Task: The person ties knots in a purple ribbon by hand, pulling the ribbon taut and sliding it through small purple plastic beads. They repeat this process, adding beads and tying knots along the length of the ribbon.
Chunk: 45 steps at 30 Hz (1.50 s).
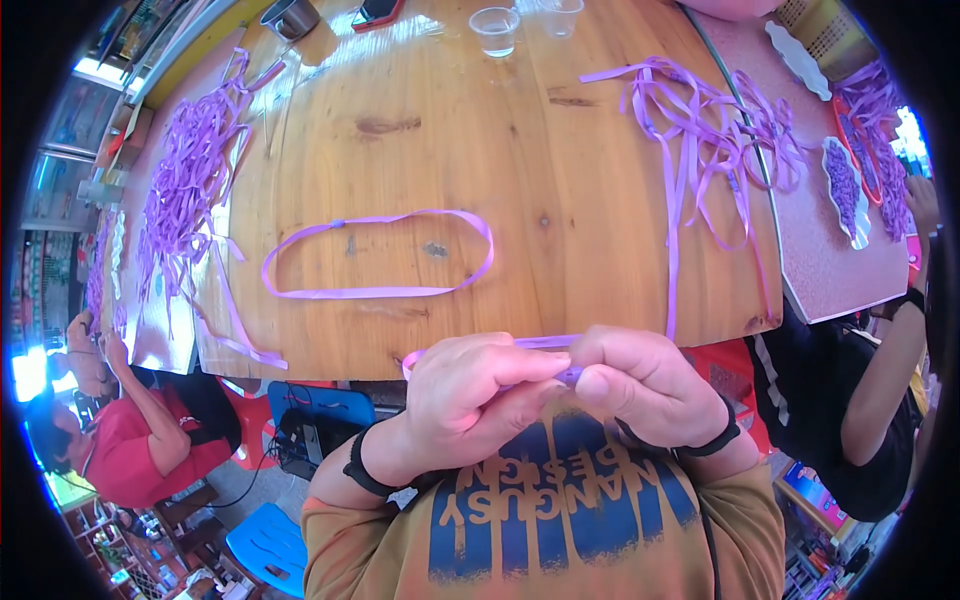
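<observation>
My left hand (470,395) and my right hand (650,388) meet at the table's near edge, in front of my chest. Both are closed, thumbs and fingers pinching a purple ribbon (540,342) whose strip shows behind the hands. A small darker purple piece (570,376) pokes out between the two thumbs; fingers hide the rest of it. Beyond my hands, a closed loop of purple ribbon (375,293) lies flat on the wooden table (560,260). It has a small darker joint on its far side.
Heaps of purple ribbon lie at the left (185,165) and right (700,130). Across the table stand a metal cup (290,18), plastic cups (495,32) and a phone (377,12). A white dish of small purple pieces (845,190) sits right. People work on both sides.
</observation>
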Tool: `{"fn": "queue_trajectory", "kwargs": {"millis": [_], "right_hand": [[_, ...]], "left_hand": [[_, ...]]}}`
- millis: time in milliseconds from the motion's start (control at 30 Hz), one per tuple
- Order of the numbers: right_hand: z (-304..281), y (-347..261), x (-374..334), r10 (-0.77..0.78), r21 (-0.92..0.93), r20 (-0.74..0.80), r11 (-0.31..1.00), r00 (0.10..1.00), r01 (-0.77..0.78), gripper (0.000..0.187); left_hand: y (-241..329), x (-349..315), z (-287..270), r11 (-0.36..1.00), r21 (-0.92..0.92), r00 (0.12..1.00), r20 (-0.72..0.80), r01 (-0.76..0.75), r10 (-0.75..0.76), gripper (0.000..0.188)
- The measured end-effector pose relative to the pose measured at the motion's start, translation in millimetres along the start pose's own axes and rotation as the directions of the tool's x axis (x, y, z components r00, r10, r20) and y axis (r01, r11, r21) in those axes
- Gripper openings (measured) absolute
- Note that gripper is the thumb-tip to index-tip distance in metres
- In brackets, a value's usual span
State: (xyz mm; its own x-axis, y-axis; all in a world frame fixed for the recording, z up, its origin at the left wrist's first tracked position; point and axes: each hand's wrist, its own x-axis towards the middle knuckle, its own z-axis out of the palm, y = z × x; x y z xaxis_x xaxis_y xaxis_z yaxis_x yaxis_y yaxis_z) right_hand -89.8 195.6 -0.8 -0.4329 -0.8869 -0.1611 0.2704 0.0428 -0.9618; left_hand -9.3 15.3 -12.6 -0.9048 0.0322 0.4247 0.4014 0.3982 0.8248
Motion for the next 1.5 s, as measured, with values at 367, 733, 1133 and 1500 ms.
{"fn": "queue_trajectory", "kwargs": {"millis": [367, 733, 1133, 1500], "right_hand": [[4, 11, 6, -0.474, -0.38, 0.018, 0.811, 0.88, 0.445, 0.02], [3, 9, 1, -0.293, -0.273, 0.072, 0.913, 0.953, 0.301, 0.026], [7, 9, 1, -0.152, -0.077, -0.128, 0.987, 0.98, 0.143, 0.032], [7, 15, 1, -0.151, -0.045, -0.194, 0.988, 0.969, 0.145, 0.032]], "left_hand": [[1, -3, 1, 0.994, -0.105, 0.999, 0.038, -0.007, 0.011, 0.019], [7, -2, -4, 0.907, 0.244, 0.935, 0.182, -0.344, 0.306, 0.027], [5, 1, 3, 0.957, -0.198, 0.977, 0.066, 0.211, -0.201, 0.022], [3, 1, 4, 0.864, -0.374, 0.941, 0.148, 0.337, -0.303, 0.015]]}}
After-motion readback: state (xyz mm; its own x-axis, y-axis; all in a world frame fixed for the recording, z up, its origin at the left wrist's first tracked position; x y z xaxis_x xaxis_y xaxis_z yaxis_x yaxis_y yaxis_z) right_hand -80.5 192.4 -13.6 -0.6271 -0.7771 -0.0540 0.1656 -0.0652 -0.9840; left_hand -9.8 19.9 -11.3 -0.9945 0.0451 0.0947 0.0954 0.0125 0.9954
